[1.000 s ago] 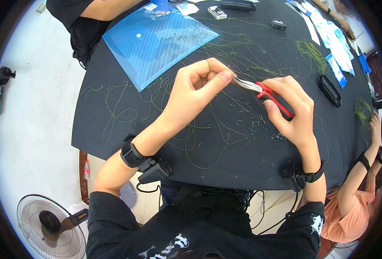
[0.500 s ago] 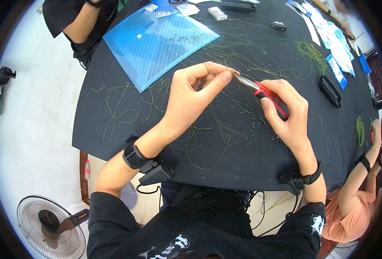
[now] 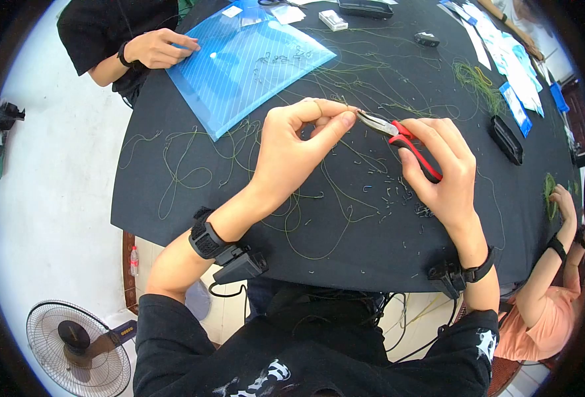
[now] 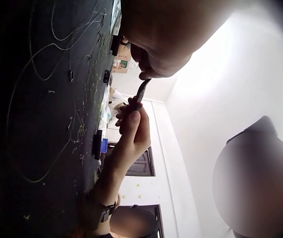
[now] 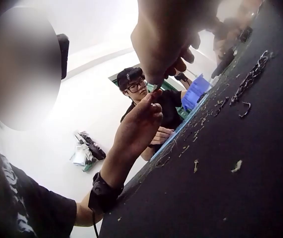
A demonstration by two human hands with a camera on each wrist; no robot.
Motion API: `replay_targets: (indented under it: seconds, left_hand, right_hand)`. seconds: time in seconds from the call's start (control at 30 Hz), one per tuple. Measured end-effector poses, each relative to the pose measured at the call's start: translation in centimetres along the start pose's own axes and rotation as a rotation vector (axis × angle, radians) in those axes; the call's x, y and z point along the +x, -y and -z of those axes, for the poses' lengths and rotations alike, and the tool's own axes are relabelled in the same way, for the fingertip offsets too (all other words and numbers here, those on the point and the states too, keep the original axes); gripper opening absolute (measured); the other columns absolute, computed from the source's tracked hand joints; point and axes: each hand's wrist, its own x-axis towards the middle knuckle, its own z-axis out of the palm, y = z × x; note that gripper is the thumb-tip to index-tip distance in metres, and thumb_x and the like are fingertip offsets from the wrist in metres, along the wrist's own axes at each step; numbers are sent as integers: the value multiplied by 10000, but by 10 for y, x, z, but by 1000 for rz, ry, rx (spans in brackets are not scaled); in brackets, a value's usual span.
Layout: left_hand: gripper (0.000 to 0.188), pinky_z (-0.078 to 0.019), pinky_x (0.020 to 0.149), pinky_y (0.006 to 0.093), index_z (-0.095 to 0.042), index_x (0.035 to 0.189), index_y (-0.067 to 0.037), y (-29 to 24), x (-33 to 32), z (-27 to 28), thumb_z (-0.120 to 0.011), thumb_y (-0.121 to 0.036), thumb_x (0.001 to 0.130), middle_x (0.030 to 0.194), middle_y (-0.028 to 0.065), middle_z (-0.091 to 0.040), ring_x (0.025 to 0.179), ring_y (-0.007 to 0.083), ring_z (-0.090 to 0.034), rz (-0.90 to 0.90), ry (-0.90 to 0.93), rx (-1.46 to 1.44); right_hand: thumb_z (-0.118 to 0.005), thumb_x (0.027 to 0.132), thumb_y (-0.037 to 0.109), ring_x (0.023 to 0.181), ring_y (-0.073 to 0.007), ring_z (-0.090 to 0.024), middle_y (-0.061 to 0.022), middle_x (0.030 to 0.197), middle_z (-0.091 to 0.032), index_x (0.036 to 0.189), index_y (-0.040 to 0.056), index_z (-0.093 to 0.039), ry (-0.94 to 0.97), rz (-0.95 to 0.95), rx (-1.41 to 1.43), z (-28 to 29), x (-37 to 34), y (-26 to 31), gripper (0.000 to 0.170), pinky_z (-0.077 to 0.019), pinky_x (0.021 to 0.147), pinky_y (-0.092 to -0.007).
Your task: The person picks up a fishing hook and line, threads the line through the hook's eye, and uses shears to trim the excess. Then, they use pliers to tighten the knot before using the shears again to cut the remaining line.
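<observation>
My left hand [image 3: 289,145] pinches a tiny dark piece [image 3: 357,111] between thumb and forefinger; it is too small to make out its kind. Red-and-black handled pliers [image 3: 419,153] are gripped in my right hand [image 3: 452,173], their metal nose right at the left fingertips. In the left wrist view the pliers [image 4: 142,90] bridge the two hands above the table. Below the hands lie scattered small fishing hooks [image 3: 388,192] and a dark heap of hooks [image 3: 424,210]. Thin green line [image 3: 325,257] loops across the black cloth.
A blue plastic folder [image 3: 239,79] with hooks on it lies at the far left, another person's hand [image 3: 163,48] at its edge. Bundled green line [image 3: 474,79], a black tray [image 3: 505,140] and white packets [image 3: 504,56] are at the right. A fan [image 3: 77,341] stands left on the floor.
The pliers and right hand have shifted slightly left, their nose staying at the left fingertips. The person across has lowered a hand to the folder; a person at right has reached to green line.
</observation>
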Motion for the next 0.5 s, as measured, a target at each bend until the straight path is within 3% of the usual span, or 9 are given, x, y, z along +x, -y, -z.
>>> replay_targets:
  seconds: [0.33, 0.5]
  left_hand:
    - [184, -410, 638, 165, -672, 979, 0, -2, 0, -1, -616, -131, 863, 823, 13, -648, 727, 35, -540, 51, 3, -27]
    - [162, -359, 574, 156, -674, 948, -2, -1, 0, -2, -614, -128, 866, 753, -27, -615, 659, 7, -491, 28, 2, -22]
  right_hand:
    - [-698, 667, 101, 749, -252, -586, -84, 852, -620, 911, 39, -631, -3, 26, -44, -1, -1, -2, 260, -476, 668, -335]
    - [-703, 666, 104, 748, -253, -587, -83, 855, -620, 915, 39, -630, -7, 34, -45, -1, -2, -4, 268, -478, 662, -335]
